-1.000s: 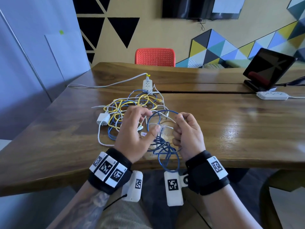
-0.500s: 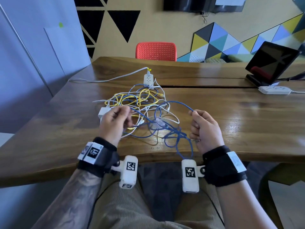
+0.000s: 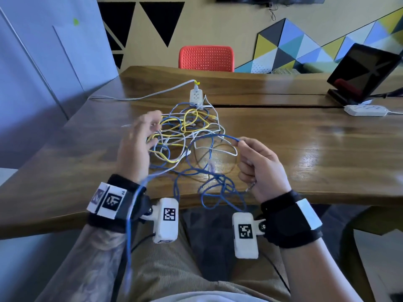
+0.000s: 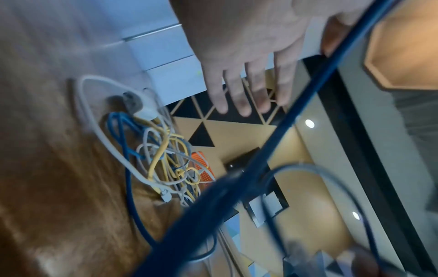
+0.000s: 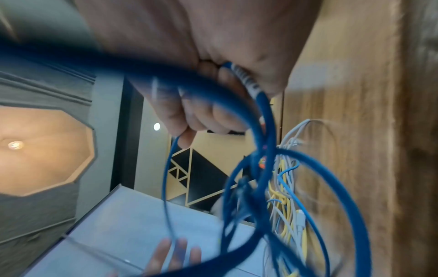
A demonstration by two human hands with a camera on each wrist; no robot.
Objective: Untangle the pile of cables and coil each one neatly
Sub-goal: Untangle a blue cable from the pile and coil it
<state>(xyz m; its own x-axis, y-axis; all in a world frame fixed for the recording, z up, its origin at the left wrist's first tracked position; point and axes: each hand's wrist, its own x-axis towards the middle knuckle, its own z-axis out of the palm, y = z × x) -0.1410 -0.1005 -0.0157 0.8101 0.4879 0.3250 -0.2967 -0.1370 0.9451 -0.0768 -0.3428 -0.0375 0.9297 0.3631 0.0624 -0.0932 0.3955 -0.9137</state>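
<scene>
A tangled pile of blue, yellow and white cables [image 3: 185,131] lies in the middle of the wooden table [image 3: 305,153]. My right hand [image 3: 246,147] grips a blue cable [image 3: 218,188] near its end, and several of its loops hang over the table's front edge. In the right wrist view the fingers [image 5: 201,112] curl round that blue cable [image 5: 263,116]. My left hand [image 3: 148,125] hovers blurred over the pile's left side with its fingers [image 4: 246,84] straight and holding nothing. A blue strand [image 3: 128,225] drapes across my left wrist and drops toward my lap.
A white power strip [image 3: 195,97] sits just behind the pile, its cord running left. Another white strip [image 3: 366,110] and a dark tablet on a stand [image 3: 362,70] are at the far right. A red chair [image 3: 206,58] stands beyond the table.
My left hand let go of the cable, opened and moved forward over the pile. The blue strand now lies across my left wrist. The right hand kept its grip.
</scene>
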